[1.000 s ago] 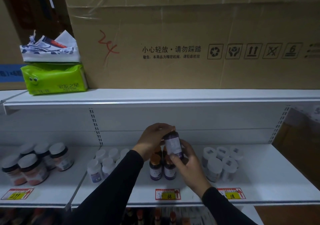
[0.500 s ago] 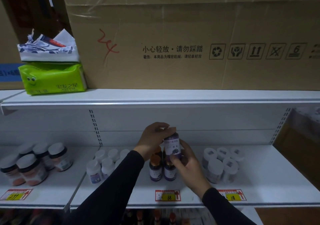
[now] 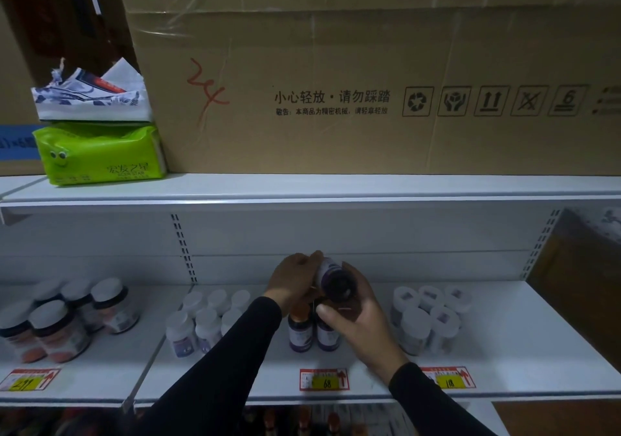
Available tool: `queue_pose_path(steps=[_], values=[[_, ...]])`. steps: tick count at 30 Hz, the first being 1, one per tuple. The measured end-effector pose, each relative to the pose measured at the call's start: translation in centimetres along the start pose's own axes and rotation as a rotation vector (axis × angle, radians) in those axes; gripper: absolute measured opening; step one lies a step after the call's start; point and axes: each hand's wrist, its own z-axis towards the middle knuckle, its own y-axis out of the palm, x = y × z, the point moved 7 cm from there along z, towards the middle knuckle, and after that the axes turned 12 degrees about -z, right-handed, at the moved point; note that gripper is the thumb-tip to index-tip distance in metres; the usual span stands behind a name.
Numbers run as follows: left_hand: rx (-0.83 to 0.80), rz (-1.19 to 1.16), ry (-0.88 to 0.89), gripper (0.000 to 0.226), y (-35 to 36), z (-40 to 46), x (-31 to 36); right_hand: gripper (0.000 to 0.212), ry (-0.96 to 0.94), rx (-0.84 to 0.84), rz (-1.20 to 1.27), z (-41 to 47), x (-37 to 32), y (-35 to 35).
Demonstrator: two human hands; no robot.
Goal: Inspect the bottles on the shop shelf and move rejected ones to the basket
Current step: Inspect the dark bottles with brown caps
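On the shelf [image 3: 504,351], left to right: the left hand [image 3: 294,282] has its fingers curled over the cap end of a dark bottle [image 3: 334,279], tilted with its base toward the camera above two standing dark bottles [image 3: 301,331]; the right hand [image 3: 359,321] cups it from below, fingers wrapped around it.

Shop: price tags [image 3: 324,380], stocked shelf [image 3: 504,351]

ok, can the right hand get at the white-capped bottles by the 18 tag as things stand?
Probably not right away: the right hand holds the dark bottle with the left hand. Otherwise nothing stands between it and the white-capped bottles just beside it.
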Motion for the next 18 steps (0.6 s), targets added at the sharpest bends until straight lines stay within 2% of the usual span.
queue_pose_path(steps=[5,9,13,16,18], values=[[-0.015,-0.058,-0.089,0.045,-0.2,-0.9,-0.3,0.079,-0.022,0.016,-0.008,0.1,-0.1,0.1],[-0.027,-0.113,-0.082,0.039,-0.1,-0.9,-0.3,0.076,-0.02,-0.007,0.004,-0.1,0.3,0.3],[-0.086,-0.23,0.035,0.036,-0.1,-1.3,1.2,0.073,0.01,-0.017,0.01,-0.3,1.1,0.2],[-0.23,-0.079,0.171,0.051,0.6,-2.1,2.4,0.068,0.03,0.012,-0.021,0.0,1.7,-0.1],[-0.301,0.009,0.26,0.047,1.2,-3.0,3.0,0.064,0.038,0.035,-0.049,0.3,2.0,-0.6]])
